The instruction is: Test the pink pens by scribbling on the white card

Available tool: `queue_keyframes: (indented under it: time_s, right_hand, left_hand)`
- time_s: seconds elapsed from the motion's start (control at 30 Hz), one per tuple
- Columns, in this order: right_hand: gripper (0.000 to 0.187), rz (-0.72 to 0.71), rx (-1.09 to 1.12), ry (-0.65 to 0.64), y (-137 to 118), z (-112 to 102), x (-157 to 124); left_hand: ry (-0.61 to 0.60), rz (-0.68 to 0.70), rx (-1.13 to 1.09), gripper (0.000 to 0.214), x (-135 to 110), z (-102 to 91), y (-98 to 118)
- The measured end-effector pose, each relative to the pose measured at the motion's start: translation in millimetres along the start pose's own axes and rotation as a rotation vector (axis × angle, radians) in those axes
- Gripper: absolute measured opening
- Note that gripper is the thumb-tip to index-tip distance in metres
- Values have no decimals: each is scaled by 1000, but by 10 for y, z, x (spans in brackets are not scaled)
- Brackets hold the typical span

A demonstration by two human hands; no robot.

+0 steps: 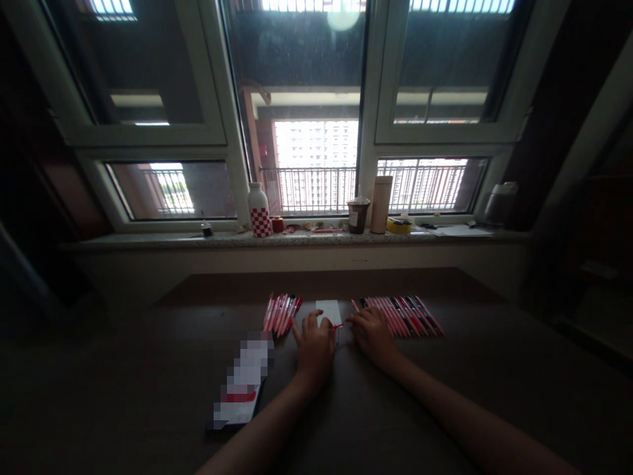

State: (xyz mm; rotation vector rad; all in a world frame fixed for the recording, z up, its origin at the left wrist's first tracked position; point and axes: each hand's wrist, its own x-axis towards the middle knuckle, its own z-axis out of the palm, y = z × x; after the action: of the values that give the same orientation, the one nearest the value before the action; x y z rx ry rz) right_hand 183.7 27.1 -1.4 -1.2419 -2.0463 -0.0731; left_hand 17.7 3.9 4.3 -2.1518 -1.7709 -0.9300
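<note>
Both hands rest on a dark table (148, 369). My left hand (313, 348) lies partly on a small white card (329, 310), fingers curled, and a thin red pen (337, 326) shows at its fingertips. My right hand (372, 335) sits just to the right, its fingers pinched near the same pen's end. A bunch of red and pink pens (281, 313) lies left of the card. A longer row of pens (403, 315) lies to the right, beside my right hand.
A flat box or card (242, 382) with a blurred face lies left of my left arm. The windowsill behind holds a red-checked white bottle (259, 210), a dark cup (357, 216), a beige flask (381, 204) and a yellow tape roll (399, 225).
</note>
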Motion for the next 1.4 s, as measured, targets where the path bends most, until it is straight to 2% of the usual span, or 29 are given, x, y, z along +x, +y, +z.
queue_keyframes:
  time_s: [0.1, 0.43, 1.07, 1.4]
  right_hand:
    - [26, -9, -23, -21, -23, -2, -6]
    - [18, 5, -62, -56, -24, 20, 0]
    - [15, 41, -121, -74, -17, 51, -25]
    - [19, 24, -21, 18, 36, 74, -5]
  left_hand:
    - [9, -12, 16, 19, 0, 0, 4]
    - [34, -31, 49, 18, 3, -18, 13]
    - [-7, -23, -19, 16, 0, 5, 0]
    - [-46, -6, -86, 14, -2, -4, -8]
